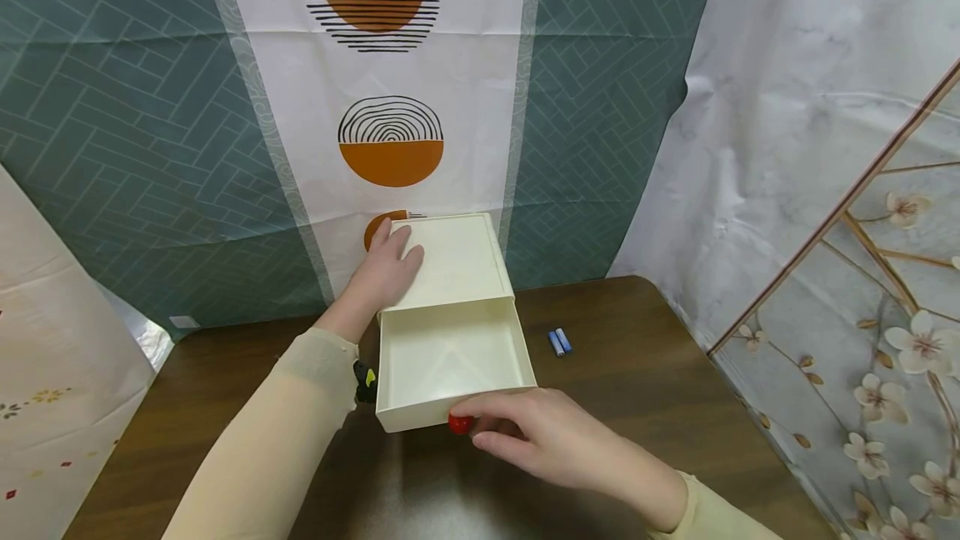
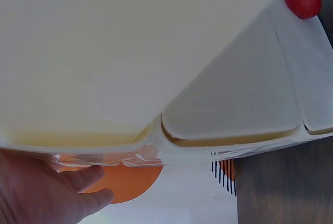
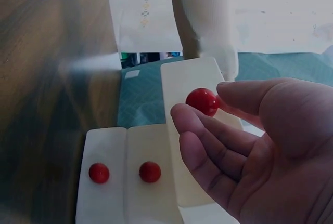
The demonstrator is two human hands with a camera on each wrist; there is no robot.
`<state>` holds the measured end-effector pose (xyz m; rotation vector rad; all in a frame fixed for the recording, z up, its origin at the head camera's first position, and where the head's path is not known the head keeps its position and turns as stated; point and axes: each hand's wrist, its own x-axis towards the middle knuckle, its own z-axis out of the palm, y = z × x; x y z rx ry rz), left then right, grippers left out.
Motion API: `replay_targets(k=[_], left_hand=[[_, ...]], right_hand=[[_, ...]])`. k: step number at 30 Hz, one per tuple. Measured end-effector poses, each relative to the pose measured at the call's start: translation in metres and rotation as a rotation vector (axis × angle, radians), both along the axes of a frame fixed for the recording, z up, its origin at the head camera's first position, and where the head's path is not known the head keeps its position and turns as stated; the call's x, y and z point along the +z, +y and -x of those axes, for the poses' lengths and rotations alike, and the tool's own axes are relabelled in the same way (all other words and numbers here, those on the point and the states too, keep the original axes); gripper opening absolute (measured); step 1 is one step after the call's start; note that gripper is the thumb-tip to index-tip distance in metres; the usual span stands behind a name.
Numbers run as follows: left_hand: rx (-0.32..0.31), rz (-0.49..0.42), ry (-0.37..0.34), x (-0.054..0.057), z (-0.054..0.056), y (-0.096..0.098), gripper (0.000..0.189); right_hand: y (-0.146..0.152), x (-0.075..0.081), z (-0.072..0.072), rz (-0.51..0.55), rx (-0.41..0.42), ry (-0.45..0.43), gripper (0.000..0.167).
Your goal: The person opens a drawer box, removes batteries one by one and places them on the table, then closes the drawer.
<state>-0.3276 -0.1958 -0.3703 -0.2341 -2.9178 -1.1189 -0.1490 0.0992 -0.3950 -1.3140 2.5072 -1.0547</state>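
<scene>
Left hand (image 1: 386,273) spread loosely atop cream drawer cabinet (image 1: 453,261); right hand (image 1: 543,436) at red knob (image 1: 460,424) of extended drawer (image 1: 450,361), cannot tell whether gripping it.

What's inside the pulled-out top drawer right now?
The visible part of the top drawer shows only its bare, off-white interior. Its rear is covered by the top of the cabinet, so whether anything lies back there cannot be seen.
</scene>
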Motion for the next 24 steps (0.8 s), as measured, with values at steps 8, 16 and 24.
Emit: replay_targets(k=[8,16,24], left_hand=[[-0.001,0.0,-0.004,0.0001,0.0008,-0.0007,0.071],[-0.01,-0.007,-0.013,0.0004,0.0016,-0.0017,0.071],[-0.008,-0.003,-0.001,0.0006,0.0005,-0.0002,0.07]], right_hand=[[-0.002,-0.0029,0.002,0.004,-0.019,-0.017,0.033],[-0.0031,-0.003,0.0039,0.013,-0.049,-0.026,0.033],[-0.0018,-0.0028,0.0048,0.027,-0.045,-0.008,0.034]])
